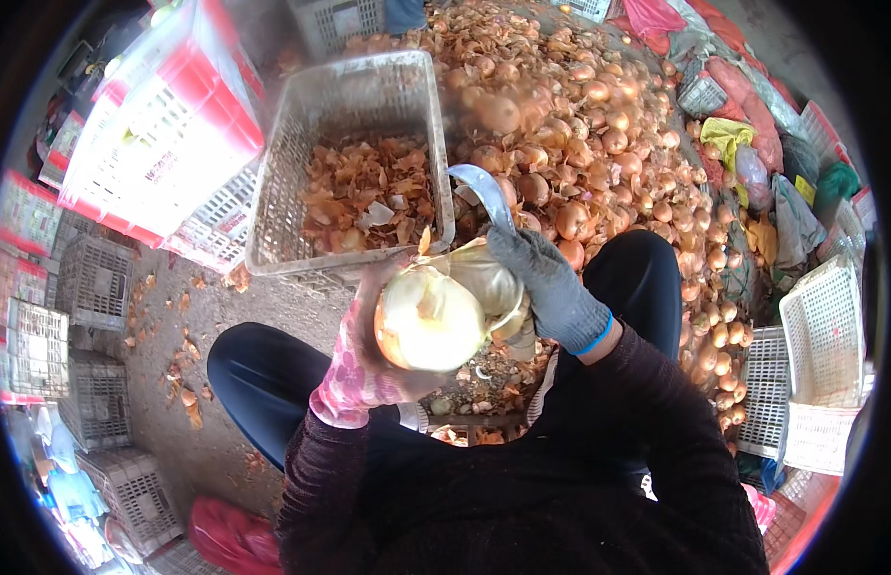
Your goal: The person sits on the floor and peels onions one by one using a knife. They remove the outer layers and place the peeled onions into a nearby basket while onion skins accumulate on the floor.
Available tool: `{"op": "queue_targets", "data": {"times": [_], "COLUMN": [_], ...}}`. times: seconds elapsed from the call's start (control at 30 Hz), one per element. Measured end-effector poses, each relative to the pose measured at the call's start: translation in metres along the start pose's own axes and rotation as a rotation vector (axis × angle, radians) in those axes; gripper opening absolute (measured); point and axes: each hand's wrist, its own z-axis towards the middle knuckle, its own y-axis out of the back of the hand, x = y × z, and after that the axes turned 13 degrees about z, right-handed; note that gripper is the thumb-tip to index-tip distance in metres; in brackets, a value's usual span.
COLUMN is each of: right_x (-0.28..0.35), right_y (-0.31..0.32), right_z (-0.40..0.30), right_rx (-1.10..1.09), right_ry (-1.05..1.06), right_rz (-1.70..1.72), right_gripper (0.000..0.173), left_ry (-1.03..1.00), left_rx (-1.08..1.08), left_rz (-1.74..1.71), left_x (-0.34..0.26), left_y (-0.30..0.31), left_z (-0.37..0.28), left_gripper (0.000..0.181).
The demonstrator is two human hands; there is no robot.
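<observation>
My left hand [370, 359], in a pink patterned glove, grips a large onion [431, 316] whose pale inner layer is bare on the side facing me. A loosened sheet of onion skin [488, 280] stands away from the onion's right side. My right hand [553, 291], in a grey knit glove with a blue cuff, is closed around a knife with a curved blade [485, 190]. The blade points up and left, away from the onion. The knife's handle is hidden in the glove, and my right fingers are at the loosened skin.
A plastic crate [262, 208] holding onion skins [366, 187] stands just beyond my hands. A large heap of onions [575, 136] spreads ahead and right. White-and-red crates [165, 136] are stacked at left, with grey crates [97, 280] below. White crates [823, 345] stand at right.
</observation>
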Motion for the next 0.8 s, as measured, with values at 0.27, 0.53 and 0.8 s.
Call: {"op": "queue_targets", "data": {"times": [0.27,0.53,0.8], "right_x": [0.022,0.027,0.057], "right_y": [0.006,0.005,0.037], "right_z": [-0.001,0.007,0.043], "right_rx": [0.028,-0.013,-0.332], "right_ry": [0.075,0.058,-0.245], "right_rz": [-0.056,0.157,-0.258], "right_gripper": [0.072,0.068,0.048], "left_ry": [0.255,0.48,0.393], "left_rx": [-0.063,-0.014,-0.076], "left_rz": [-1.141,-1.261,-1.258], "left_x": [-0.007,0.008,0.007], "left_y": [-0.016,-0.027,-0.017], "left_z": [0.008,0.003,-0.001], "left_gripper": [0.117,0.105,0.099]}}
